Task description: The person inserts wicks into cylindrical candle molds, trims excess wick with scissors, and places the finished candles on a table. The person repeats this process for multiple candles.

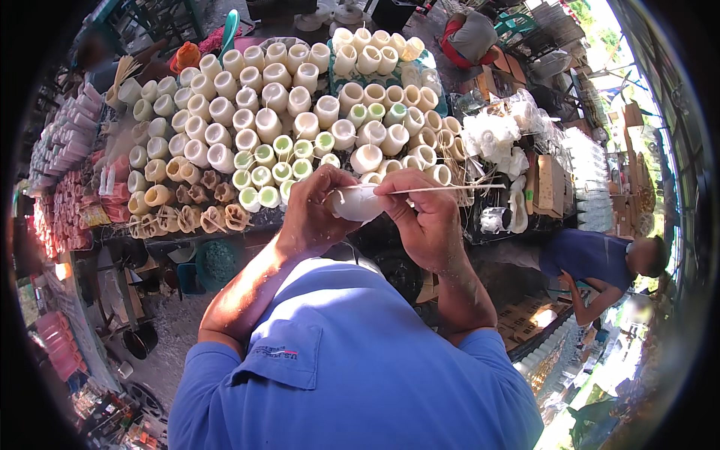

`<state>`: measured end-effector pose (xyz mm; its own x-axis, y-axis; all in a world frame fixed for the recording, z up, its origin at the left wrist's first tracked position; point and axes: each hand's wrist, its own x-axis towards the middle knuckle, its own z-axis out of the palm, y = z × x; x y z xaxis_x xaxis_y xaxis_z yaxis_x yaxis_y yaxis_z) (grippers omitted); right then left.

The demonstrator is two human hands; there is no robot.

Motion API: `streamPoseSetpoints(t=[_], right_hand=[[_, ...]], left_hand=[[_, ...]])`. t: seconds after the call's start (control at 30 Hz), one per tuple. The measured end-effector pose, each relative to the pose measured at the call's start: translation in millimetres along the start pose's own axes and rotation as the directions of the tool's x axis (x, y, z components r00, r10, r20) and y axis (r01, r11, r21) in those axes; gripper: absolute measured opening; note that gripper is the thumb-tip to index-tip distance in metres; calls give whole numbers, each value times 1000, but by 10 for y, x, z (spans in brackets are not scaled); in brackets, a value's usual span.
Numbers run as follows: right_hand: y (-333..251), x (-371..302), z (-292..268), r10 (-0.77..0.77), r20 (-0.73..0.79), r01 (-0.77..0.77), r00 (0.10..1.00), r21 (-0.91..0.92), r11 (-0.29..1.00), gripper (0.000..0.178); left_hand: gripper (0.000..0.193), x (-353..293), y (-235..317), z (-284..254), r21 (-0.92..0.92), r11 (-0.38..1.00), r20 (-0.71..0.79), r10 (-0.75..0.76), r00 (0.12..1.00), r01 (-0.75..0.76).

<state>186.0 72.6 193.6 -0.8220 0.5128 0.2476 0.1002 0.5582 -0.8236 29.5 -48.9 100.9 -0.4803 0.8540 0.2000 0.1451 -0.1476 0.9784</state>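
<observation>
My left hand is closed round a smooth white candle, held on its side in front of my chest. The fingers of my right hand pinch a thin pale stick, stiff and wick-like, at the candle's right end. The stick's free length points out to the right. Whether its inner end goes into the candle is hidden by my fingers. Just beyond my hands stand rows of cream candles. Several with pale green tops are among them, close to my left hand.
Brown flower-shaped candles line the table's near left edge. Pink pieces are stacked farther left. Crumpled white plastic and a cardboard box lie on the right. A person in dark blue is at right; another person is at the back.
</observation>
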Motion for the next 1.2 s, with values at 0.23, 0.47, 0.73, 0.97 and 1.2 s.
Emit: streamPoseSetpoints(t=[0.23, 0.47, 0.73, 0.97, 1.2], right_hand=[[77, -15, 88, -57, -18, 57, 998, -30, 998, 7], [67, 43, 155, -80, 83, 95, 993, -200, 975, 8], [140, 50, 99, -25, 56, 30, 998, -84, 996, 12], [157, 30, 22, 111, 109, -108, 988, -28, 994, 13], [254, 49, 134, 66, 101, -62, 993, -36, 997, 11]], left_hand=[[47, -13, 68, 1, 32, 999, -1, -24, 1000, 24], [55, -2, 80, -18, 88, 996, 30, 29, 999, -31], [61, 27, 78, -6, 187, 982, 62, 21, 998, -33], [65, 33, 106, -31, 212, 976, 128, -84, 988, 55], [68, 86, 105, 7, 182, 983, 138, -15, 990, -10]])
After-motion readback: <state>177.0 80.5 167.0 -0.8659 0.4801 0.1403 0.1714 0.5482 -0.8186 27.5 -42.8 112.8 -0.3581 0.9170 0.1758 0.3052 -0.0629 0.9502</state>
